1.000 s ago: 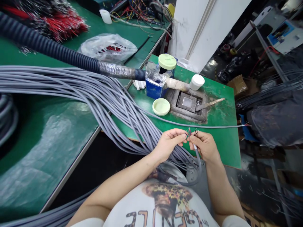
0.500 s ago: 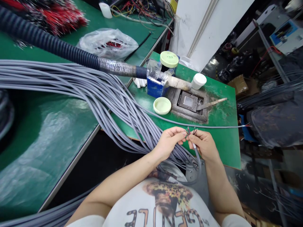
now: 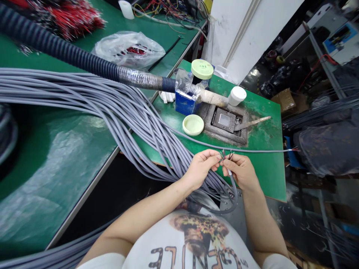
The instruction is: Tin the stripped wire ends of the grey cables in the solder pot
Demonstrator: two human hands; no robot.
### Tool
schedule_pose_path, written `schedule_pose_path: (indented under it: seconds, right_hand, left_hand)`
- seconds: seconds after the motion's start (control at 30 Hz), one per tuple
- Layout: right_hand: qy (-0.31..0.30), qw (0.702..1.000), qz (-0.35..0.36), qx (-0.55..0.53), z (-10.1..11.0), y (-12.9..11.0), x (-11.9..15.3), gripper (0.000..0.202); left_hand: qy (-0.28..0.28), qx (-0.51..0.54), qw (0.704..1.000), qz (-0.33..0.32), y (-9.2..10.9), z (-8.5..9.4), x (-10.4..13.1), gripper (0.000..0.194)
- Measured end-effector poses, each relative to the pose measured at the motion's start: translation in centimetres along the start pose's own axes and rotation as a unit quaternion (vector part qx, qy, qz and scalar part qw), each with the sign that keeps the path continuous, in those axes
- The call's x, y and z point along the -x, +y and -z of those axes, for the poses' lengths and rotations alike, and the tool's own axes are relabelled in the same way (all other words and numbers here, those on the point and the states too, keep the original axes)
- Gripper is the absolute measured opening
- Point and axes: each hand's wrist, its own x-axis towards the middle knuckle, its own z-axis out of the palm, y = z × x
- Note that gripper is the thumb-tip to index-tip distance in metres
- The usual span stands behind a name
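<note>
Table (image 3: 263,172): green, grey cables (image 3: 157,140) across it
Left hand (image 3: 199,170): pinched on coloured wires (image 3: 223,154)
Right hand (image 3: 243,172): closed on the held cable (image 3: 233,186)'s end

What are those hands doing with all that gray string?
The left hand and right hand are pinching thin colored wires at the end of one gray cable. Many more cables lie in a big bundle across the table. One cable stretches out alone past the open green lid.
</note>
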Motion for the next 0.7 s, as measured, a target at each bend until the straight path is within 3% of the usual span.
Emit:
schedule_pose_path:
  seconds: [0.2, 0.4, 0.57, 0.7]
  right_hand:
    - [0.002, 0.997, 0.061, 0.044, -0.6, -0.9, 0.3, 0.022]
    - [0.078, 0.981, 0.113, 0.135, -1.4, -0.9, 0.8, 0.021]
    - [0.151, 0.972, 0.152, 0.098, -2.2, -0.4, 1.0, 0.016]
    - [0.173, 0.964, 0.199, 0.041, -2.3, -0.4, 1.1, 0.013]
  left_hand:
    - [0.009, 0.0, 1.0, -0.012, -0.1, 0.0, -0.1, 0.019]
    - [0.017, -0.002, 0.999, -0.034, -0.5, -0.1, -0.1, 0.017]
    - [0.011, 0.011, 0.999, -0.038, -1.2, -1.0, 0.4, 0.017]
    - [0.009, 0.021, 0.998, -0.058, -1.5, -1.7, 0.6, 0.017]
